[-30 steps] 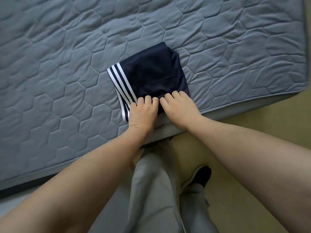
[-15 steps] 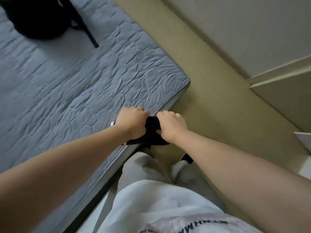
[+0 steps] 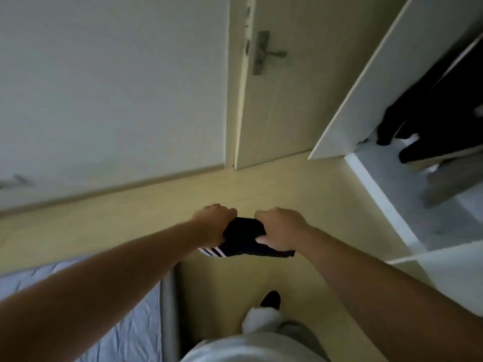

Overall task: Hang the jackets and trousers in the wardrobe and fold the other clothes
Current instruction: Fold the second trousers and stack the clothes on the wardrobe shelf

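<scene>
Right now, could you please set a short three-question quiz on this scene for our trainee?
1. True or false: the folded dark navy garment with white stripes is held in the air above the pale yellow floor.
2. How many hands grip the garment? A none, B one, C two.
3. Fill in: the white wardrobe door stands ____, with dark clothes hanging inside.

Key
1. True.
2. C: the left hand and the right hand each hold an end.
3. Open.
</scene>
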`<state>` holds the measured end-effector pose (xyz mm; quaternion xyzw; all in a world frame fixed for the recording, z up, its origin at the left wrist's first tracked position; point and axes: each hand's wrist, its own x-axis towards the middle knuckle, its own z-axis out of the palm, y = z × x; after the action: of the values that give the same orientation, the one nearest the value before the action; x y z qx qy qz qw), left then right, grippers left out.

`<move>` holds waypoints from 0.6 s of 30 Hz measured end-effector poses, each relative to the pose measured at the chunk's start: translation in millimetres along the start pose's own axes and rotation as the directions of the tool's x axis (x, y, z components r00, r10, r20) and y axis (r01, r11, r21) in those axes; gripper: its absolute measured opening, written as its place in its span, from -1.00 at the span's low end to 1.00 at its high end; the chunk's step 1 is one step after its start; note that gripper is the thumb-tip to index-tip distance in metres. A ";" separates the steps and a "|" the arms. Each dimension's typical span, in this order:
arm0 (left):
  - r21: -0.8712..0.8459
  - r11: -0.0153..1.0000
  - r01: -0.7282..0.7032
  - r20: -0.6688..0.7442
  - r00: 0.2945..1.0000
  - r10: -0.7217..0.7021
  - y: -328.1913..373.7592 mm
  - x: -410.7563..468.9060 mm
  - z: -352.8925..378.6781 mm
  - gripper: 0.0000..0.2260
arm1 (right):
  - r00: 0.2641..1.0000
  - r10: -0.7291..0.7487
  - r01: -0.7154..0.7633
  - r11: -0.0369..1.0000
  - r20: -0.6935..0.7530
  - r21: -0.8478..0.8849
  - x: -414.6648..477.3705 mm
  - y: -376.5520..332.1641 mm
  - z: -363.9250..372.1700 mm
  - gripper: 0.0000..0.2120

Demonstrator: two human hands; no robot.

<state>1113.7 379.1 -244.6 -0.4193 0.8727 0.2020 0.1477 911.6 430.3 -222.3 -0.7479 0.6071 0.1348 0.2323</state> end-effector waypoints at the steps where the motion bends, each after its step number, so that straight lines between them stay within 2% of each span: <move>1: 0.037 0.998 -0.059 0.038 0.998 0.057 16.6 26.7 -25.3 -0.65 | 0.999 0.030 -0.030 0.999 -0.011 0.022 -7.3 28.0 -17.7 -0.76; 4: 0.139 0.965 -0.224 0.135 0.969 0.206 75.7 105.6 -99.3 -0.64 | 0.990 0.135 -0.132 0.987 -0.034 0.094 -28.6 112.9 -68.4 -0.75; 8: 0.231 0.882 -0.411 0.166 0.910 0.380 163.0 199.1 -191.3 -0.68 | 0.964 0.247 -0.226 0.955 -0.094 0.191 -59.8 222.7 -131.4 -0.73; 13: 0.282 0.778 -0.562 0.126 0.825 0.550 253.8 300.8 -295.7 -0.71 | 0.906 0.361 -0.310 0.922 -0.222 0.233 -91.3 338.8 -213.2 -0.72; 18: 0.278 0.660 -0.698 0.059 0.698 0.714 323.4 403.2 -397.0 -0.68 | 0.836 0.467 -0.388 0.875 -0.290 0.290 -108.8 432.8 -300.9 -0.68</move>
<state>578.8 102.2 4.4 -0.0283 0.9897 0.1069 0.0910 442.5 301.4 8.2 -0.5739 0.8019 -0.0199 0.1648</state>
